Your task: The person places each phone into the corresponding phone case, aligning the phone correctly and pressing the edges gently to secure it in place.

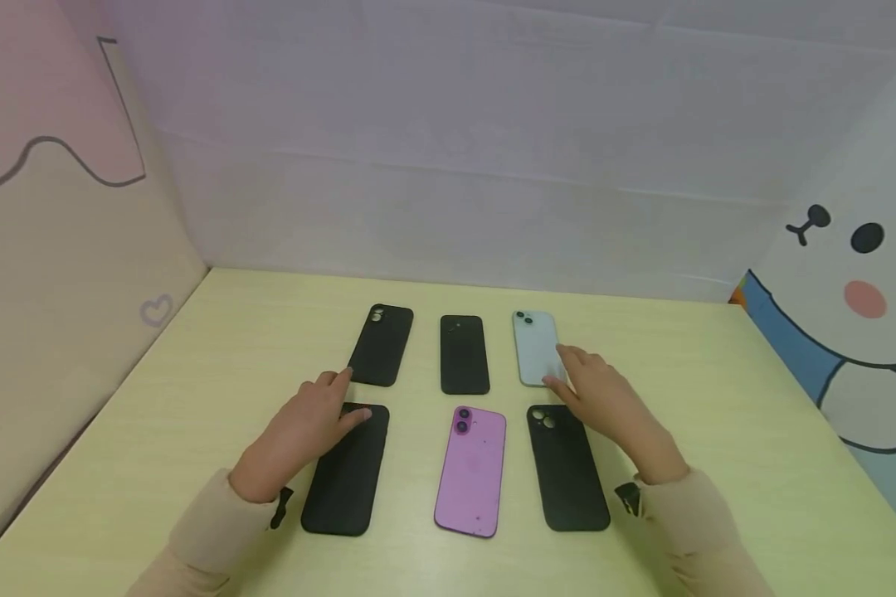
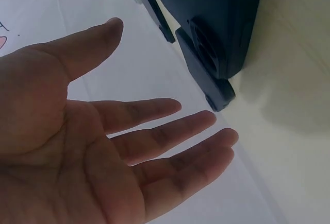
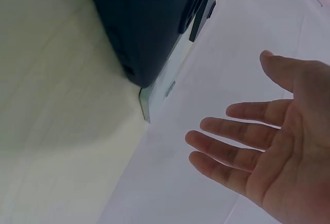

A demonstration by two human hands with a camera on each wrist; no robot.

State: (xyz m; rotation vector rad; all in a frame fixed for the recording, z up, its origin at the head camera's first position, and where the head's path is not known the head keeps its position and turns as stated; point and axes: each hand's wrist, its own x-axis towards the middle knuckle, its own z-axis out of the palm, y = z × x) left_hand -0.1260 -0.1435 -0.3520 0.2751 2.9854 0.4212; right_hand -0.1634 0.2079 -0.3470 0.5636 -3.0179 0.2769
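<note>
My left hand (image 1: 309, 423) is over the upper end of a black phone case (image 1: 343, 489) at the front left, covering part of it. In the left wrist view its fingers are spread and the palm holds nothing. My right hand (image 1: 605, 394) hovers between a pale blue phone (image 1: 536, 347) at the back right and a black phone case with a camera cutout (image 1: 570, 473) at the front right. The right wrist view shows that palm bare, its fingers (image 3: 227, 152) extended and apart from the dark case (image 3: 147, 23).
Between the hands lies a purple phone (image 1: 472, 473), with a black phone (image 1: 465, 355) behind it. Another black phone case (image 1: 381, 344) lies at the back left. All rest flat on a pale yellow table (image 1: 679, 348). A white backdrop (image 1: 448, 207) rises along its back edge.
</note>
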